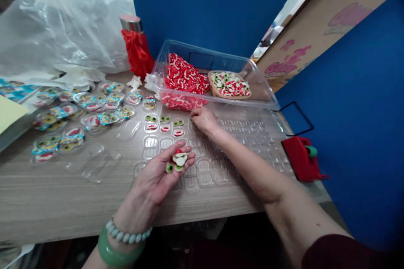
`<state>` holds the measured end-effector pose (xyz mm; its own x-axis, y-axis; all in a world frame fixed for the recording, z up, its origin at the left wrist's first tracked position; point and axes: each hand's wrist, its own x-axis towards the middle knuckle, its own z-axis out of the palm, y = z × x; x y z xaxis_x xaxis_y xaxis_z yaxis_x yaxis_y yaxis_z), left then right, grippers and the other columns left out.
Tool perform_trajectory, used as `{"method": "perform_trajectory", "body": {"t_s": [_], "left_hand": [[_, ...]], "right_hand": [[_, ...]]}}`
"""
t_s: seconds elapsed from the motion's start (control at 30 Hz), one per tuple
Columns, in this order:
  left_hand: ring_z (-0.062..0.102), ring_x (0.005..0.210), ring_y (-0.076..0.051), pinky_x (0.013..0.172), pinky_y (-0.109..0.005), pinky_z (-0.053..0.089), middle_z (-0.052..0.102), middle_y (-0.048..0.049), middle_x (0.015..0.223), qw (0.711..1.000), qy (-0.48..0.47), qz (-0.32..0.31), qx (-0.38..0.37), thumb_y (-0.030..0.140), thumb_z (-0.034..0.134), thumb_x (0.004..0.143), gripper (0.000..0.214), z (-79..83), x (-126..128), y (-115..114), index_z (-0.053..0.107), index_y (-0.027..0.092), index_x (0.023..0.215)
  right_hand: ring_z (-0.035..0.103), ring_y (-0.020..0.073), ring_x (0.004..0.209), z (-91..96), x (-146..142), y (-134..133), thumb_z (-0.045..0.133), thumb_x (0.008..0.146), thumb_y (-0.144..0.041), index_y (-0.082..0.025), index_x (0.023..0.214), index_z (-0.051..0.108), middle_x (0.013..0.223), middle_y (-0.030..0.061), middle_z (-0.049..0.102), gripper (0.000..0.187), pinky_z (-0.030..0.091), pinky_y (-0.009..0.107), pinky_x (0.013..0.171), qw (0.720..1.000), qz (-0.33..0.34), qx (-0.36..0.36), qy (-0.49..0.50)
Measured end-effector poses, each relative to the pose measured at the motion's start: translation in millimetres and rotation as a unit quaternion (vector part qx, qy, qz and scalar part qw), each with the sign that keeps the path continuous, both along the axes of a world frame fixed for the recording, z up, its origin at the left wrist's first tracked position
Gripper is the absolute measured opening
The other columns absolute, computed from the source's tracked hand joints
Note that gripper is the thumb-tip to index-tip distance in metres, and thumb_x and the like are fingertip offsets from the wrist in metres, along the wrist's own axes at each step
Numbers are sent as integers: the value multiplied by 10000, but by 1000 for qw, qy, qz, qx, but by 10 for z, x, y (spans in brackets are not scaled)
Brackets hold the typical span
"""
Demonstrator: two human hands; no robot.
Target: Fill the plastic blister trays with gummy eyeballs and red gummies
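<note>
My left hand (160, 172) is palm up over the clear trays, fingers slightly curled, cradling several gummy eyeball candies (180, 161) with a bit of red among them. Farther back, my right hand (203, 119) pinches at a tray pocket, where a green gummy eyeball (192, 121) shows at the fingertips. To its left, three filled pockets each hold two green eyeballs above red-and-white gummy teeth (178, 133). Clear moulded plastic trays (206, 172) with face-shaped pockets lie under and around both hands.
A clear bin (268, 92) behind the hands holds red-and-white gummies (183, 75) and a basket (217, 92) of mixed candies. Packed candy containers (104, 119) are piled at left. A red-wrapped bottle (137, 50) stands behind; a red tape dispenser (296, 157) sits at right.
</note>
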<state>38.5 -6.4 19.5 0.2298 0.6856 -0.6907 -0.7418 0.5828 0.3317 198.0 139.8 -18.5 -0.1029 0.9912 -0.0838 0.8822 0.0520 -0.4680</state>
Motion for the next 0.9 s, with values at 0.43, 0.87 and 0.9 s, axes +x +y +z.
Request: {"method": "perform_trajectory", "body": {"t_s": [0.43, 0.87, 0.9], "left_hand": [[750, 708, -231, 603, -286, 636, 736, -145, 887, 999, 14, -3, 34, 42, 514, 932, 133, -25, -46, -40, 640, 75, 958], [674, 583, -127, 483, -217, 584, 714, -57, 796, 996, 27, 25, 78, 68, 565, 925, 142, -87, 199, -31, 700, 101, 898], [674, 584, -131, 489, -226, 589, 714, -63, 796, 996, 25, 18, 81, 72, 560, 928, 144, -85, 200, -34, 699, 97, 897]], "right_hand": [[623, 199, 970, 67, 57, -375, 517, 828, -115, -159, 1039, 754, 1050, 87, 705, 321, 446, 292, 892, 985, 107, 130, 49], [620, 166, 916, 480, 1, -1184, 564, 847, -130, -194, 918, 717, 950, 32, 713, 181, 449, 296, 842, 959, 222, 55, 169], [615, 160, 878, 465, 0, -1164, 575, 830, -127, -194, 877, 711, 905, 21, 704, 158, 447, 286, 805, 963, 206, 41, 169]]}}
